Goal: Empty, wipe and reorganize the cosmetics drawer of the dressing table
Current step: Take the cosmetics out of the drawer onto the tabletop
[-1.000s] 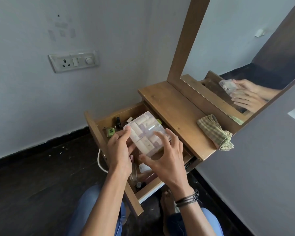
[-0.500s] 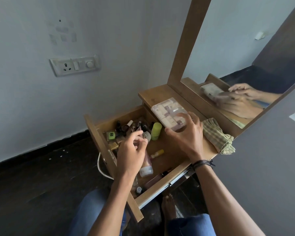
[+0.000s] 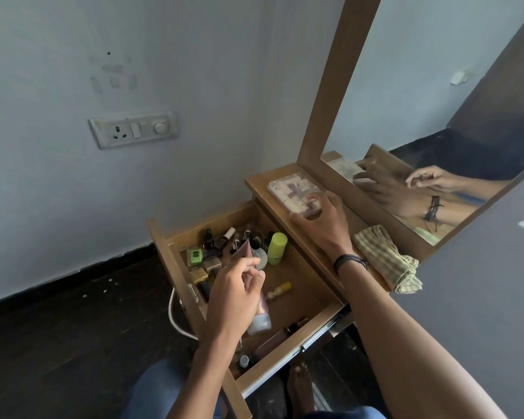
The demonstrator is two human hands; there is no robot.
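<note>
Hands (image 3: 321, 219) — box (image 3: 291, 189) on tabletop (image 3: 256, 181)

A home bedroom: wooden dressing table (image 3: 288, 179), mirror (image 3: 436, 116), wall socket (image 3: 133, 132)

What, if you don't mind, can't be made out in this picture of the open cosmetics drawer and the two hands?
All in the head view:
- The left hand covers the middle of the pink tube, so the grip is unclear.
- The drawer floor's near-left part is hidden by that hand and wrist.
- Labels on the small bottles are too small to read.
- The right hand hides the clear box's near corner.
</note>
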